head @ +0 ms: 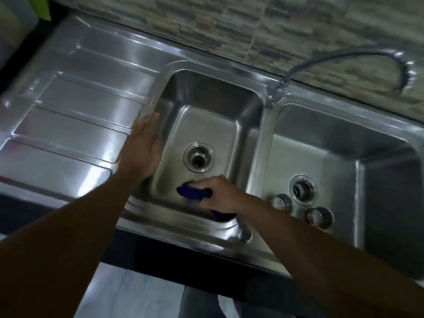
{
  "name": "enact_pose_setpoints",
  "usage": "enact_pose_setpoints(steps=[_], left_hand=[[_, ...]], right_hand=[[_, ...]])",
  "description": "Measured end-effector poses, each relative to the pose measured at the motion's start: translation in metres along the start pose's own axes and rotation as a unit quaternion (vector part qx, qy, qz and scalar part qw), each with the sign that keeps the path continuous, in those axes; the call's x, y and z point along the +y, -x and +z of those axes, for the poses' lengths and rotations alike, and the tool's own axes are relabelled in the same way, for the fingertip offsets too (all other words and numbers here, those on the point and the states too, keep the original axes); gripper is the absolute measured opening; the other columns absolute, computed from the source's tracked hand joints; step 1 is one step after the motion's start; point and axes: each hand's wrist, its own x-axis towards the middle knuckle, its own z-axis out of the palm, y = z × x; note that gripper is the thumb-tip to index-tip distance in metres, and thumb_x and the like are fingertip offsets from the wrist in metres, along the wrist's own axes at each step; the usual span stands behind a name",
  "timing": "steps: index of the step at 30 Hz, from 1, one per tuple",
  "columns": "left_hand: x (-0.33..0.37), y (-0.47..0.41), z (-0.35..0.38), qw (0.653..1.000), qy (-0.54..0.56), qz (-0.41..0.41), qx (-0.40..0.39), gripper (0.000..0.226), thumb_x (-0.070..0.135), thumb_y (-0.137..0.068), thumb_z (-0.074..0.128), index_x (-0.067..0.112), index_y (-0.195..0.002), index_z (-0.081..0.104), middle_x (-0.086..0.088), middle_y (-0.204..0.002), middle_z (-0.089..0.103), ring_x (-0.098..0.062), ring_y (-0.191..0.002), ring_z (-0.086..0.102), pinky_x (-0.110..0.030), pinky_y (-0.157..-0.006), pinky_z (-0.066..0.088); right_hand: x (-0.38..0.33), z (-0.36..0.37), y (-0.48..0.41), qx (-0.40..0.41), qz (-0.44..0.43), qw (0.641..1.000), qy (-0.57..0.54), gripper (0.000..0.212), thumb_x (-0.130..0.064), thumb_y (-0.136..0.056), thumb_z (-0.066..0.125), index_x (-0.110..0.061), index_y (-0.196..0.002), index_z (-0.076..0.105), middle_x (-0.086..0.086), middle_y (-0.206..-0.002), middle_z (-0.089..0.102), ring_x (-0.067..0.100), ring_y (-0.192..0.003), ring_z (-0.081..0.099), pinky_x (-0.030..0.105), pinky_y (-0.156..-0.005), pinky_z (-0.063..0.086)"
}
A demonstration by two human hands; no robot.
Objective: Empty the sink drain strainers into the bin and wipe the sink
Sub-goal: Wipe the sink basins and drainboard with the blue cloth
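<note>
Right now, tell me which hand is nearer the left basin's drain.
Right. The right hand, clutching the blue cloth, is just in front of the drain; the left hand rests flat on the basin's left rim, slightly farther.

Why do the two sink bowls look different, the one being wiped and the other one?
The left bowl has the right hand pressing a blue cloth against its near wall; nobody touches the right bowl. The left bowl holds nothing loose, but two strainers sit on the right bowl's floor, beside its drain. The left drain looks open. Both are shiny steel.
</note>
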Motion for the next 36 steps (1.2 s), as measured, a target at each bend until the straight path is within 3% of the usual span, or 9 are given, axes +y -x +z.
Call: enact_pose_setpoints(steps=[5, 8, 11, 14, 19, 25, 28, 32, 36], left_hand=[[0.052, 0.047, 0.036, 0.997, 0.018, -0.076, -0.005, 0.051, 0.022, -0.101, 0.036, 0.008, -0.150, 0.040, -0.013, -0.156, 0.040, -0.026, -0.149, 0.028, -0.046, -0.123, 0.021], [0.080, 0.076, 0.056, 0.998, -0.020, -0.055, -0.027, 0.042, 0.015, -0.100, 0.045, 0.006, -0.141, 0.051, -0.020, -0.137, 0.057, -0.038, -0.125, 0.053, -0.050, -0.109, 0.040], [0.114, 0.094, 0.078, 0.996, -0.039, -0.039, -0.065, 0.040, 0.014, -0.097, 0.050, 0.005, -0.136, 0.057, -0.024, -0.121, 0.066, -0.043, -0.100, 0.063, -0.050, -0.090, 0.050], [0.148, 0.103, 0.097, 0.993, -0.026, -0.053, -0.100, 0.038, 0.014, -0.099, 0.051, 0.008, -0.136, 0.057, -0.018, -0.126, 0.066, -0.038, -0.110, 0.063, -0.047, -0.099, 0.048], [0.158, 0.136, 0.109, 0.981, -0.142, -0.023, -0.130, 0.041, 0.028, -0.098, 0.041, 0.014, -0.134, 0.056, -0.007, -0.117, 0.069, -0.024, -0.099, 0.065, -0.039, -0.084, 0.052], [0.140, 0.140, 0.110, 0.939, -0.250, -0.004, -0.234, 0.068, 0.047, -0.100, 0.002, 0.016, -0.153, 0.032, -0.005, -0.160, 0.034, -0.016, -0.150, 0.026, -0.040, -0.124, 0.020], [0.135, 0.144, 0.108, 0.937, -0.230, 0.046, -0.260, 0.076, 0.050, -0.096, -0.010, 0.018, -0.158, 0.021, -0.001, -0.165, 0.017, -0.013, -0.154, 0.008, -0.036, -0.125, 0.004], [0.135, 0.149, 0.107, 0.945, -0.196, 0.066, -0.253, 0.072, 0.050, -0.098, -0.007, 0.014, -0.158, 0.013, -0.002, -0.166, 0.015, -0.012, -0.153, 0.006, -0.035, -0.125, 0.007], [0.141, 0.157, 0.105, 0.950, -0.174, 0.065, -0.250, 0.067, 0.047, -0.104, 0.000, 0.010, -0.157, 0.013, -0.007, -0.165, 0.016, -0.015, -0.153, 0.009, -0.036, -0.125, 0.015]], right_hand=[[-0.021, -0.035, 0.056, 0.156, -0.029, 0.970, -0.187, 0.053, 0.003, -0.083, 0.068, -0.020, -0.131, 0.066, -0.008, -0.133, 0.065, 0.003, -0.109, 0.066, 0.013, -0.082, 0.052], [-0.020, -0.062, 0.099, 0.244, -0.028, 0.938, -0.244, 0.054, 0.002, -0.081, 0.068, -0.025, -0.129, 0.067, -0.013, -0.126, 0.068, 0.004, -0.102, 0.070, 0.018, -0.082, 0.056], [0.002, -0.080, 0.141, 0.316, -0.013, 0.924, -0.216, 0.058, 0.001, -0.081, 0.067, -0.028, -0.131, 0.066, -0.010, -0.123, 0.071, 0.010, -0.099, 0.072, 0.031, -0.086, 0.060], [0.028, -0.071, 0.166, 0.386, 0.012, 0.913, -0.133, 0.057, 0.002, -0.082, 0.067, -0.019, -0.135, 0.061, -0.009, -0.136, 0.059, 0.012, -0.113, 0.065, 0.024, -0.099, 0.053], [0.043, -0.006, 0.154, 0.351, -0.021, 0.933, -0.076, 0.055, -0.005, -0.097, 0.056, -0.012, -0.150, 0.042, 0.006, -0.160, 0.032, 0.014, -0.147, 0.033, 0.019, -0.120, 0.025], [0.045, -0.015, 0.099, 0.369, -0.047, 0.928, -0.030, 0.052, -0.023, -0.107, 0.041, -0.022, -0.157, 0.027, -0.011, -0.167, 0.008, -0.008, -0.147, 0.006, 0.001, -0.112, 0.013], [0.052, -0.064, 0.060, 0.376, -0.028, 0.926, 0.038, 0.052, -0.026, -0.108, 0.036, -0.020, -0.158, 0.023, -0.005, -0.168, 0.006, 0.011, -0.152, 0.009, 0.014, -0.117, 0.015], [0.055, -0.124, 0.018, 0.384, 0.012, 0.922, 0.051, 0.051, -0.022, -0.108, 0.036, -0.012, -0.157, 0.025, 0.006, -0.167, 0.011, 0.030, -0.153, 0.016, 0.037, -0.122, 0.028], [0.052, -0.103, 0.027, 0.417, 0.017, 0.909, 0.009, 0.052, -0.025, -0.108, 0.034, -0.015, -0.158, 0.024, 0.000, -0.167, 0.012, 0.014, -0.148, 0.026, 0.017, -0.117, 0.025]])
